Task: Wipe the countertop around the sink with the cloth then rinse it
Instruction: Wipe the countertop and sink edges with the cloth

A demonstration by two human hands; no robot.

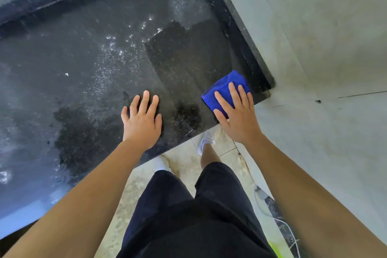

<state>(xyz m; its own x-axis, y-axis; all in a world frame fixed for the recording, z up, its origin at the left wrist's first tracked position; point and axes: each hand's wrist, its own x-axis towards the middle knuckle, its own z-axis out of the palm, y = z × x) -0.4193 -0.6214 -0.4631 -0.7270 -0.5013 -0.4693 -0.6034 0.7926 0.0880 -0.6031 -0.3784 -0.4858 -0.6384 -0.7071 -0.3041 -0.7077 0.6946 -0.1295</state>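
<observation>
Right hand point(238, 119) lies flat on the folded blue cloth point(225, 88), with fingers point(232, 92) straight and spread, pressing rather than clenched. The cloth sits directly beneath and just beyond those fingertips, at the near right corner of the black granite countertop point(94, 58), close to the raised edge beside the wall point(314, 27). The pad appears near square, with no clear long axis. Left hand point(142, 120) rests flat on bare stone, apart from the cloth to its left, fingers relaxed and holding nothing. Wet, speckled surface lies left of and beyond the right fingers. Judgement: the next pass heads that way. No sink in view.
</observation>
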